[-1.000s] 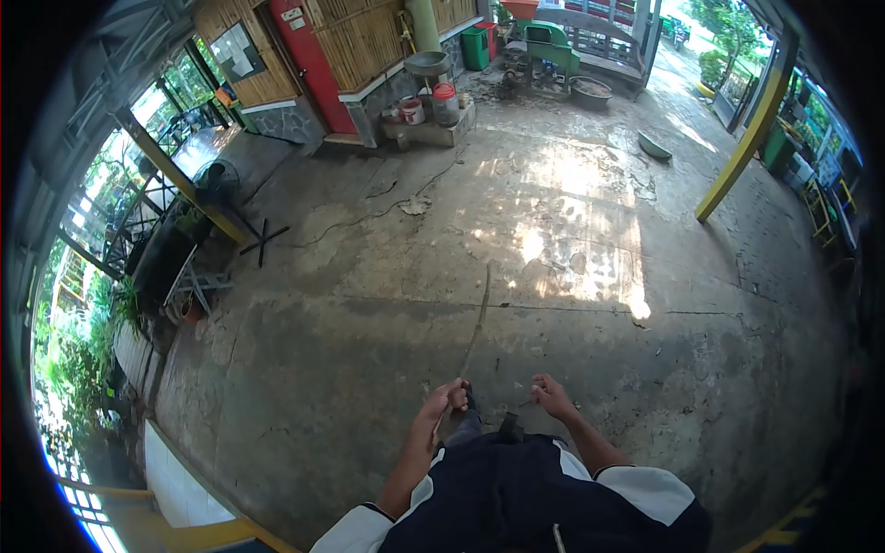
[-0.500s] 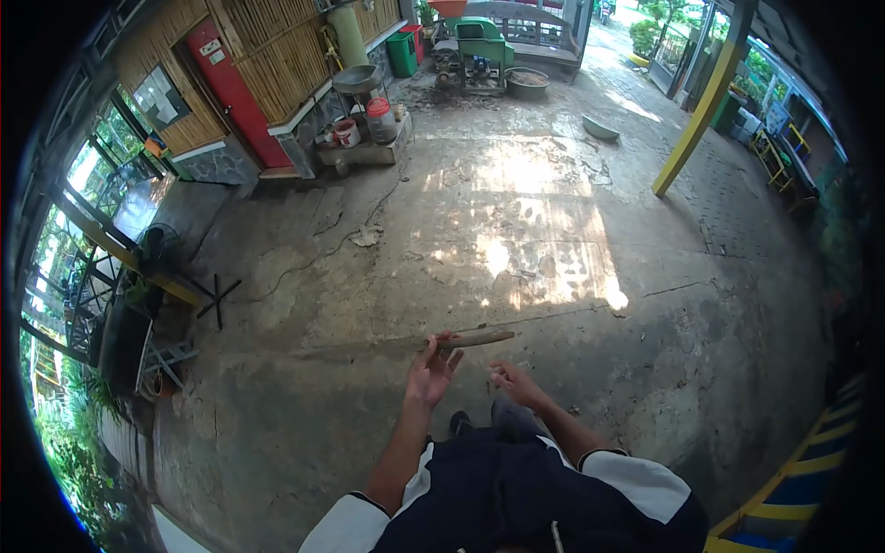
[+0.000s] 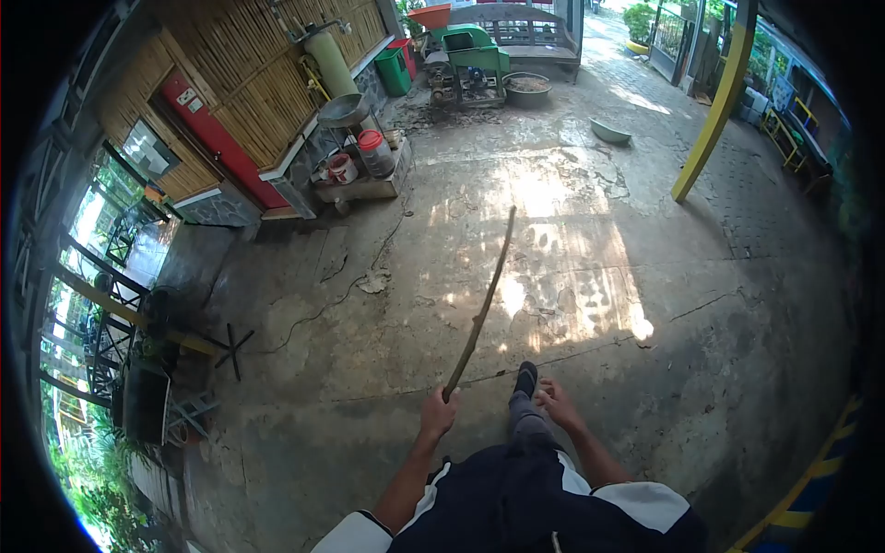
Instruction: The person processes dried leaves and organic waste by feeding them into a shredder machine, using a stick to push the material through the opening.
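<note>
My left hand (image 3: 439, 412) is wrapped round the lower end of a long, slightly bent wooden stick (image 3: 480, 319). The stick points forward and up, its thin tip leaning to the right above the sunlit floor. To the right, my right hand (image 3: 558, 405) hangs beside my forward leg with its fingers loosely bent and apart, holding nothing. Between the hands, a dark shoe (image 3: 526, 379) shows on my outstretched foot.
A cracked concrete floor (image 3: 304, 369) spreads ahead. At the back stand a green machine (image 3: 475, 51), a round basin (image 3: 527, 88) and a wooden bench (image 3: 530, 37). A yellow post (image 3: 710, 111) rises on the right; a red door (image 3: 217, 138) is on the left.
The stick has swung from lying nearly crosswise to pointing forward, and my left hand has closed round its end. My right hand has shifted right, and one foot has come forward.
</note>
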Motion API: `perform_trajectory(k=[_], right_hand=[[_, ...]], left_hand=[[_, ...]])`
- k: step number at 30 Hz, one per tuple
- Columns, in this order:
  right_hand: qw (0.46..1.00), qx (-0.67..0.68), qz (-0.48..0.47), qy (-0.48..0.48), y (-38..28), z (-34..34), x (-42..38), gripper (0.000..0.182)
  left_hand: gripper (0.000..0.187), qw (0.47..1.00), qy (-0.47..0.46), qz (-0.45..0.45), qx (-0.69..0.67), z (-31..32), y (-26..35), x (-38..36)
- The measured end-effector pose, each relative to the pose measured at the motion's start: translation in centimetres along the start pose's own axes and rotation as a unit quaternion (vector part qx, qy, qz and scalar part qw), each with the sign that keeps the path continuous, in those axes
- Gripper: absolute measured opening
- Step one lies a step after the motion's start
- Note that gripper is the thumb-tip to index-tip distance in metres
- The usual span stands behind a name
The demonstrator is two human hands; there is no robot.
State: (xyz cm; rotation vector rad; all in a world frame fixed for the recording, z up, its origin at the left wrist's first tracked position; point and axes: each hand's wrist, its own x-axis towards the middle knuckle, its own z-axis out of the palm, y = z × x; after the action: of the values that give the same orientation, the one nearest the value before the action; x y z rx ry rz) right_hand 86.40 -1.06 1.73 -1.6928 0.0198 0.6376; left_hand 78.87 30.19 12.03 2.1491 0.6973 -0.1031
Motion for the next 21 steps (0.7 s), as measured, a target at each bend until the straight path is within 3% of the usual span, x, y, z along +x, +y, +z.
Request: perform_trajectory(k=[5,7,9,14,21], right_hand=[[0.985,-0.103,-0.101,-0.09,-12.7,-1.0,10.5,0.061],[0.984,-0.101,-0.105,-0.105,-18.7,-3.3,14.6,0.065],[0.974,-0.09,-0.153,-0.14,-22.6,-5.6,18.0,0.064],[0.978,-0.043,-0.14,-0.149,-26.9,-11.5,26.0,0.054],[0.975,0.023,-0.149,-0.165,-31.4,-13.5,32.7,0.048]], left_hand=[[0.044,0.997,-0.047,0.02,0.057,5.0,8.1,11.0],[0.043,0.988,-0.091,0.017,-0.124,7.8,11.6,15.9],[0.041,0.978,-0.122,0.022,-0.168,8.4,16.7,19.4],[0.038,0.93,-0.222,0.035,-0.292,8.5,24.7,25.6],[0.036,0.918,-0.301,0.107,-0.237,8.6,29.0,33.2]])
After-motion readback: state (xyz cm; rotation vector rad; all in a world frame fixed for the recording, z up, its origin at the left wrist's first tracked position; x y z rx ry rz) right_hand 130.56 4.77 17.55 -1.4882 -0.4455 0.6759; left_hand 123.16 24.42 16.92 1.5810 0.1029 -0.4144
